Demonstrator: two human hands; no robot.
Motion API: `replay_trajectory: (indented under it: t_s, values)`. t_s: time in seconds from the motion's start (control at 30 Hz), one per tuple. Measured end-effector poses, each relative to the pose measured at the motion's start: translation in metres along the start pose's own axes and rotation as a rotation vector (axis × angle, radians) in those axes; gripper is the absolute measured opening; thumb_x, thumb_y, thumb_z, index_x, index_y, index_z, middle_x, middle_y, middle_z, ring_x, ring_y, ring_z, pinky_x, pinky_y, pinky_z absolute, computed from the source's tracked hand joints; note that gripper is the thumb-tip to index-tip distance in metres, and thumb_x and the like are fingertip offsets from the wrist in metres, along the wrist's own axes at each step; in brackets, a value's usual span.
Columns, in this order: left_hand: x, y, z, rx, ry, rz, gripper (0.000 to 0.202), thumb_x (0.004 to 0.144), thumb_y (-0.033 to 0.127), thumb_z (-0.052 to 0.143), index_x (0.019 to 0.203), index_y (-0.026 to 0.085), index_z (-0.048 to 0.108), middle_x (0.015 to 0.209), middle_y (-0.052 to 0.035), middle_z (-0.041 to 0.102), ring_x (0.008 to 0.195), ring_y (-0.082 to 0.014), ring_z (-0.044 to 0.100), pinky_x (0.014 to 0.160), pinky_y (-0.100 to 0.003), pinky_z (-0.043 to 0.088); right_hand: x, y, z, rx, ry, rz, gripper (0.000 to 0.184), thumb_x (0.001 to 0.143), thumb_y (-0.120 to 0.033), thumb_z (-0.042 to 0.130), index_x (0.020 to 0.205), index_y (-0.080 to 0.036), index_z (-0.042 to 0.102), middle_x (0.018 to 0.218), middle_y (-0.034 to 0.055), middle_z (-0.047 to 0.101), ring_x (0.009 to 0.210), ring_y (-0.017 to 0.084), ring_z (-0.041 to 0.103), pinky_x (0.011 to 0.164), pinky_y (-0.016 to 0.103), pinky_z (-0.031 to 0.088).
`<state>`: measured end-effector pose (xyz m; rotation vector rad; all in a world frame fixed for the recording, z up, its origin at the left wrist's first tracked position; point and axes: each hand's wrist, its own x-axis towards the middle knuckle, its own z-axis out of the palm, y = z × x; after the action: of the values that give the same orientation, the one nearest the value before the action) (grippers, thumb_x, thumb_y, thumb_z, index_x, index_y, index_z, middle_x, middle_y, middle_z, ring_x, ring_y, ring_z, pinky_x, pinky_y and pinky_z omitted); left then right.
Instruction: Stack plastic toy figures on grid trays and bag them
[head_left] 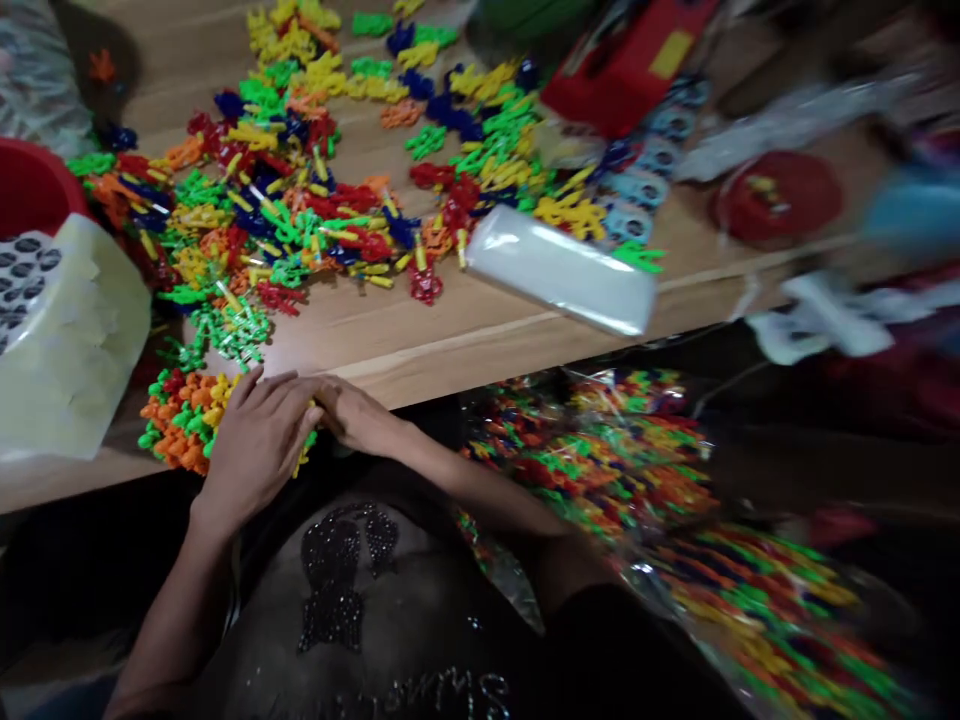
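Observation:
At the table's front edge, my left hand (259, 440) curls over a bunch of small orange, green and yellow plastic figures (184, 420). My right hand (358, 412) meets it from the right, fingers bent inward and touching the left fingers. What lies between the fingertips is mostly hidden, with some yellow and green plastic showing below them. Just beyond the hands is a cluster of green plastic figures (229, 330). A long heap of mixed coloured plastic figures (300, 220), some with yellow stick-like parts, spreads across the wooden table (375, 345).
A stack of clear plastic bags (559, 270) lies near the edge. At left stand a red tub (37, 185) and a pale yellow sheet (75, 350). Bagged coloured figures (615, 450) sit below the table at right. A red object (626, 65) and a red lid (784, 195) are farther back.

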<state>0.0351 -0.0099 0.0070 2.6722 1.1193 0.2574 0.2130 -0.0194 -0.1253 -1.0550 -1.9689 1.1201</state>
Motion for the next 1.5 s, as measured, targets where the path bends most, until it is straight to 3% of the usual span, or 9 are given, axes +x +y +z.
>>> replay_trajectory:
  t_s: [0.17, 0.3, 0.43, 0.67, 0.8, 0.97, 1.27, 1.4, 1.5]
  values:
    - [0.019, 0.024, 0.019, -0.024, 0.023, 0.277, 0.042, 0.110, 0.021, 0.043, 0.148, 0.017, 0.060, 0.127, -0.0130, 0.080, 0.124, -0.0289, 0.073, 0.119, -0.056, 0.047, -0.052, 0.014, -0.055, -0.055, 0.119, -0.041, 0.037, 0.110, -0.032, 0.050, 0.145, -0.023, 0.054, 0.143, 0.0127, 0.065, 0.131, 0.026, 0.063, 0.113, 0.047, 0.056]
    - [0.055, 0.036, 0.029, -0.071, -0.045, 0.488, 0.040, 0.106, 0.017, 0.046, 0.140, 0.017, 0.066, 0.121, -0.0112, 0.082, 0.118, -0.0259, 0.076, 0.119, -0.051, 0.048, -0.088, 0.053, -0.156, -0.349, 0.485, 0.095, 0.027, 0.108, -0.035, 0.054, 0.126, -0.020, 0.068, 0.124, 0.0135, 0.072, 0.118, 0.026, 0.067, 0.107, 0.048, 0.056]
    - [0.089, 0.031, 0.031, -0.142, -0.123, 0.640, 0.038, 0.107, 0.022, 0.048, 0.141, 0.021, 0.065, 0.131, -0.0085, 0.079, 0.118, -0.0231, 0.075, 0.119, -0.046, 0.049, -0.117, 0.104, -0.244, -0.698, 0.800, 0.412, 0.049, 0.097, -0.045, 0.065, 0.136, -0.016, 0.066, 0.147, 0.0223, 0.063, 0.137, 0.036, 0.055, 0.120, 0.063, 0.041]
    - [0.115, 0.009, 0.030, -0.118, -0.101, 0.657, 0.039, 0.104, 0.024, 0.048, 0.136, 0.020, 0.069, 0.128, -0.0088, 0.080, 0.119, -0.0277, 0.072, 0.109, -0.044, 0.056, -0.118, 0.147, -0.257, -0.634, 0.880, 0.504, 0.035, 0.099, -0.043, 0.058, 0.111, -0.019, 0.080, 0.138, 0.0169, 0.073, 0.123, 0.033, 0.062, 0.114, 0.061, 0.042]
    - [0.114, 0.008, 0.027, -0.146, -0.134, 0.638, 0.041, 0.100, 0.021, 0.050, 0.136, 0.022, 0.069, 0.121, -0.0086, 0.080, 0.115, -0.0268, 0.073, 0.102, -0.040, 0.058, -0.103, 0.139, -0.273, -0.586, 0.934, 0.529, 0.037, 0.098, -0.041, 0.053, 0.101, -0.016, 0.081, 0.115, 0.0165, 0.080, 0.105, 0.030, 0.070, 0.101, 0.044, 0.051]
    - [0.113, 0.010, 0.022, -0.243, -0.187, 0.557, 0.037, 0.104, 0.031, 0.053, 0.136, 0.025, 0.070, 0.120, -0.0092, 0.080, 0.113, -0.0266, 0.075, 0.098, -0.038, 0.058, -0.073, 0.113, -0.336, -0.623, 1.061, 0.618, 0.041, 0.097, -0.043, 0.052, 0.097, -0.011, 0.079, 0.097, 0.0160, 0.079, 0.088, 0.028, 0.068, 0.082, 0.037, 0.050]
    - [0.117, 0.008, 0.024, -0.500, -0.121, 0.379, 0.034, 0.108, 0.035, 0.050, 0.130, 0.024, 0.073, 0.123, -0.0095, 0.081, 0.112, -0.0244, 0.077, 0.098, -0.037, 0.060, -0.006, 0.034, -0.439, -0.776, 1.237, 0.631, 0.031, 0.095, -0.033, 0.059, 0.097, -0.011, 0.080, 0.096, 0.0181, 0.078, 0.088, 0.029, 0.067, 0.086, 0.037, 0.047]
    - [0.124, 0.015, 0.019, -0.676, -0.080, 0.284, 0.033, 0.104, 0.030, 0.053, 0.129, 0.023, 0.074, 0.131, -0.0098, 0.079, 0.118, -0.0250, 0.076, 0.103, -0.041, 0.061, 0.015, 0.000, -0.452, -0.810, 1.306, 0.486, 0.031, 0.098, -0.037, 0.059, 0.090, -0.013, 0.077, 0.091, 0.0138, 0.076, 0.087, 0.027, 0.067, 0.088, 0.038, 0.047]
    - [0.136, 0.024, 0.021, -0.917, -0.070, 0.153, 0.034, 0.101, 0.033, 0.059, 0.131, 0.021, 0.072, 0.137, -0.0129, 0.076, 0.127, -0.0276, 0.073, 0.109, -0.048, 0.059, 0.028, -0.022, -0.432, -0.736, 1.293, 0.294, 0.033, 0.098, -0.042, 0.060, 0.083, -0.016, 0.073, 0.079, 0.0057, 0.070, 0.079, 0.023, 0.064, 0.084, 0.036, 0.049]
